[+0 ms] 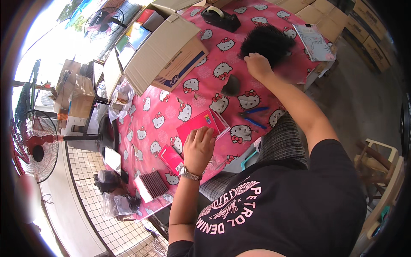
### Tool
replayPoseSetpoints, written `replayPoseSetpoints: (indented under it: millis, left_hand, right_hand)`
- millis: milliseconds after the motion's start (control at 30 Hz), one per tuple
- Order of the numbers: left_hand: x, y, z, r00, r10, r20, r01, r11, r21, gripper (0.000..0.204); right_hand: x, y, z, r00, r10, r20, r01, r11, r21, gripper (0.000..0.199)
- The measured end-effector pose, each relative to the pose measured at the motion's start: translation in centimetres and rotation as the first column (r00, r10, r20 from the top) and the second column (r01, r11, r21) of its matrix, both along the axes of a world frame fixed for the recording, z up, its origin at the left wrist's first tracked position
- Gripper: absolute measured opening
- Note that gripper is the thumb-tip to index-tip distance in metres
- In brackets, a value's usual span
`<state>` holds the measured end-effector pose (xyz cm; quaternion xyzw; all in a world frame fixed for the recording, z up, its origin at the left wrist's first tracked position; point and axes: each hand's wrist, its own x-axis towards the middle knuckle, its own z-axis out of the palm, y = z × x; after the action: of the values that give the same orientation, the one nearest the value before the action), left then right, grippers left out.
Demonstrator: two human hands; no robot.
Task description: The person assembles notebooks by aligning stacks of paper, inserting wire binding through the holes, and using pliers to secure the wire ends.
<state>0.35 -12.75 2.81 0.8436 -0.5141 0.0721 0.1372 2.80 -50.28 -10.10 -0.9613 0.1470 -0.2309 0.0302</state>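
My left hand (199,147), a watch on its wrist, rests palm down at the near edge of a small stack of red-covered booklets (195,127), fingers loosely bent and apart. Farther off to the right, my right hand (259,67) reaches to the near left edge of a heap of thin black coils (269,43). Its fingers are curled together there, and whatever is between them is hidden. Between the hands lie pliers with blue handles (257,110) and a dark rounded piece (231,85). Another pink-red booklet (171,158) lies left of my left hand.
An open cardboard box (171,55) holding colourful books stands at the far left of the pink patterned tablecloth (141,115). A black tape dispenser (220,19) is at the back. A spiral notebook (314,43) lies far right; a stack of coil-bound notebooks (150,186) sits near left.
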Motion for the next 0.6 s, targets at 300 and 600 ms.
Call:
replayPoseSetpoints:
  millis: [300,600]
  left_hand:
    - [1.7,0.3,3.1,0.996,-0.074,-0.043,0.070,0.994,-0.088,0.020]
    - [1.3,-2.0,1.8,0.977,0.194,0.089,-0.168,0.957,-0.238,0.018]
  right_hand:
    - [0.6,1.2,-0.9,0.995,0.000,-0.100,0.013,0.991,0.130,0.019]
    - [3.3,4.9,1.5,0.965,0.084,0.248,-0.203,0.839,0.504,0.023]
